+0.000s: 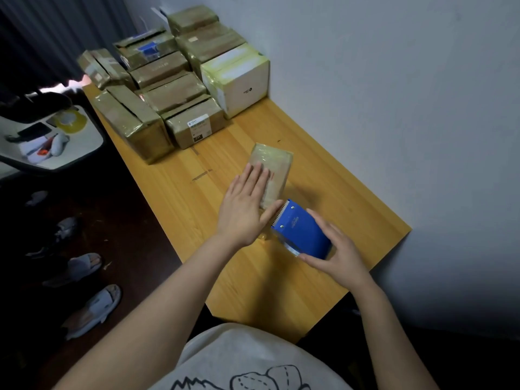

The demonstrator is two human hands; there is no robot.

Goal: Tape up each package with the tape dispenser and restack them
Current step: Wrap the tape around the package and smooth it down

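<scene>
Right hand: grip closed around the rear of the blue tape dispenser, thumb on the near side, fingers over the far side; the serrated blade end points toward the small package and lies just beside its near end. Left hand: grip released, palm and straight fingers pressed flat on top of the same package, thumb reaching toward the blade. A glossy strip of clear tape appears to run from the dispenser to the package end; its exact edge cannot be made out.

The small package, wrapped in shiny tape, lies flat on the wooden bench, about mid-bench and apart from the others. At the far end of the bench, against the wall, stands the stack of taped packages: brown cartons in several rows and layers, one with a white printed label facing the viewer. A white box stands at the stack's right, touching the wall corner.

To the left, beyond the bench edge: a chair seat carrying a tape roll and small items; sandals on the dark floor. A grey printed shirt fills the lower edge.
</scene>
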